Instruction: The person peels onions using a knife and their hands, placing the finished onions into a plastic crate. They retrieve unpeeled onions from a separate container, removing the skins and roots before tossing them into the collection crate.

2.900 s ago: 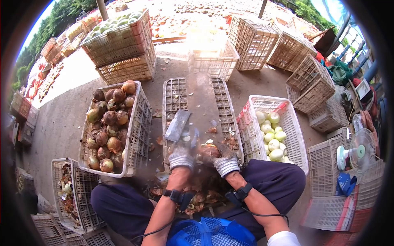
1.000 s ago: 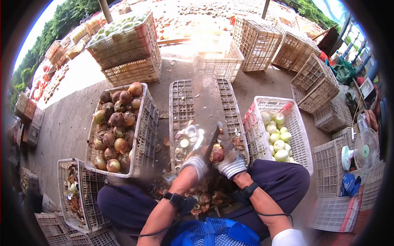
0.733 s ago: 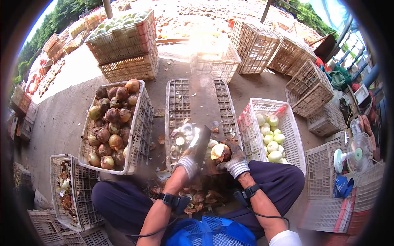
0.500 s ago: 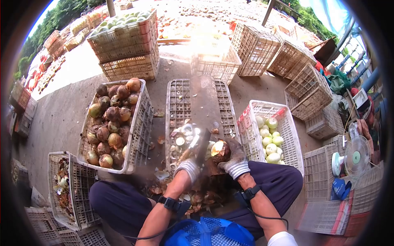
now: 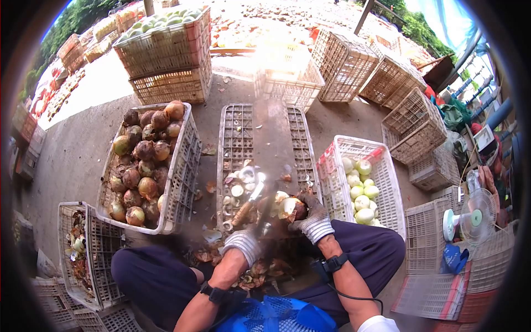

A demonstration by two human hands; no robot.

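Note:
My right hand (image 5: 312, 220), in a dark-palmed glove with a pale cuff, is closed around an onion (image 5: 290, 208). Pale flesh shows on the onion's left side, and dark brown skin remains on the right. My gloved left hand (image 5: 243, 246) is closed just to the left and nearer to me. Rising from it is the dark, motion-smeared blade of a knife (image 5: 267, 207), beside the onion; its grip is hidden. Another tool with a wooden handle (image 5: 242, 213) lies among onion scraps (image 5: 237, 191) on the crate (image 5: 222, 144), left of the board (image 5: 271, 135).
A crate of unpeeled onions (image 5: 188, 119) stands left, and a crate of peeled onions (image 5: 387, 182) right. Lower left is a scrap crate (image 5: 62, 243). Stacked crates (image 5: 171, 86) stand behind. A fan (image 5: 474, 216) is at right; loose skins (image 5: 271, 268) lie between my legs.
The onion has turned in my right hand and shows more pale flesh. My left hand has moved down and slightly left, away from the onion. The whole view has shifted slightly.

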